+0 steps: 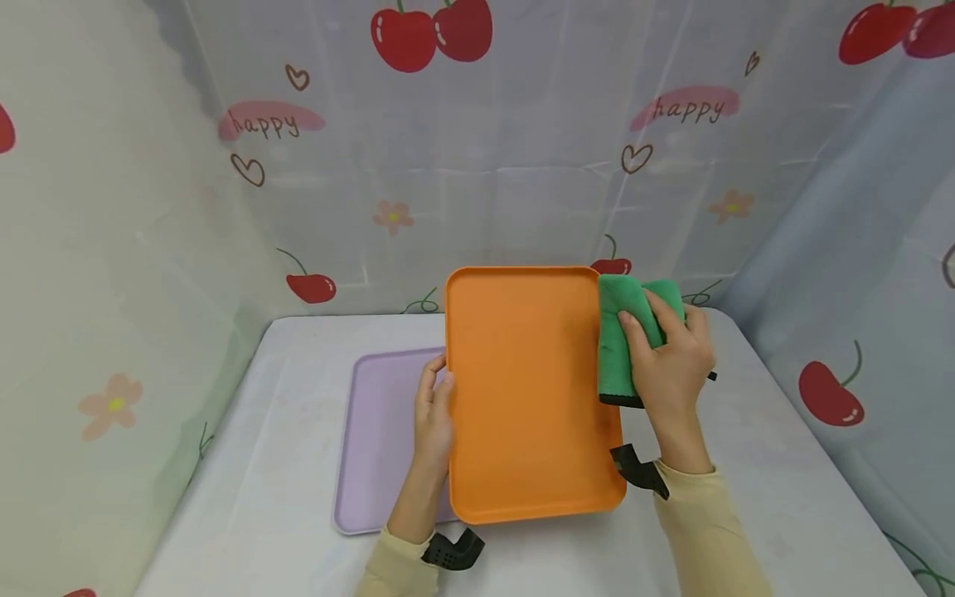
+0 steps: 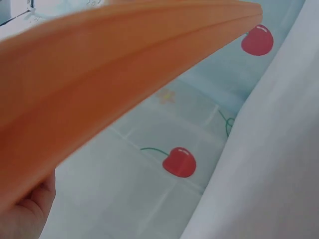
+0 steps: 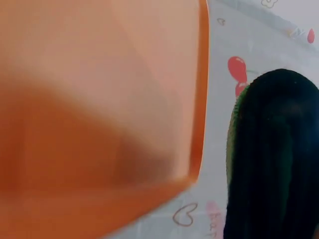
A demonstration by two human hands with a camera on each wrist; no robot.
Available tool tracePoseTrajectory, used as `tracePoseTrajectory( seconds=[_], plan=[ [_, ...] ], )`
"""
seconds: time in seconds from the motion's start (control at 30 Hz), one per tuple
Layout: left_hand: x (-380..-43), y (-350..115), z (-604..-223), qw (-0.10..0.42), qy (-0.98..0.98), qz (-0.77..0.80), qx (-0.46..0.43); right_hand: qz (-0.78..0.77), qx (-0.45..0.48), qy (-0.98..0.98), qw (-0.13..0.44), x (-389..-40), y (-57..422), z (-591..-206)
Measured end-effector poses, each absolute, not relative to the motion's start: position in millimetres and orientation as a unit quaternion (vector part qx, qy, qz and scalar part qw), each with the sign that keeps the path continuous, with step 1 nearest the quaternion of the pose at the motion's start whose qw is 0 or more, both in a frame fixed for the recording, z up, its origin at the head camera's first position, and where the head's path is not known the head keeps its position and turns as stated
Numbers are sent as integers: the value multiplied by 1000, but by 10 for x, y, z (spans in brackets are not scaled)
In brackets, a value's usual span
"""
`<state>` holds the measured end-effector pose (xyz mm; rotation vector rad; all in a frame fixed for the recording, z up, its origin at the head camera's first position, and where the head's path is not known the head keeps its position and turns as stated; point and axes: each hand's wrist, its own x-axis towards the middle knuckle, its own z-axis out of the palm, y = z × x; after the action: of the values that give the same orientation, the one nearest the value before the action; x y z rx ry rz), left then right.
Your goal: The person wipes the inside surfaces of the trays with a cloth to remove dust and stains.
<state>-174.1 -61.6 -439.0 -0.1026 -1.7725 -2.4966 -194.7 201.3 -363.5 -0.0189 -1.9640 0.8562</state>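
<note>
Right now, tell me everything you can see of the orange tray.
The orange tray is rectangular, with rounded corners, a low raised rim and a smooth, flat inside; it looks like plastic. It is held up off the table, its inner face toward the head camera. The left hand grips its left edge. From the head view it hides part of the purple tray. The cloth overlaps its right edge there, but the right wrist view shows a gap between them.
</note>
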Motion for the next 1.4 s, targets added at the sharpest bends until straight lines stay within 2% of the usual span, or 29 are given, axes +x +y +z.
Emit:
tracePoseTrajectory(
  seconds=[0.4,1.07,1.4],
  plan=[
    [-1674,-531,-4374,38,-564,-821,-83,362,-25,-826,432,-2071,1791,-3661],
    [-1655,-514,-4394,53,-554,-822,-120,301,-59,-846,437,-2135,1665,-3609],
    [-1667,-517,-4399,64,-551,-822,-127,283,-69,-860,420,-2149,1513,-3571]
  ],
)
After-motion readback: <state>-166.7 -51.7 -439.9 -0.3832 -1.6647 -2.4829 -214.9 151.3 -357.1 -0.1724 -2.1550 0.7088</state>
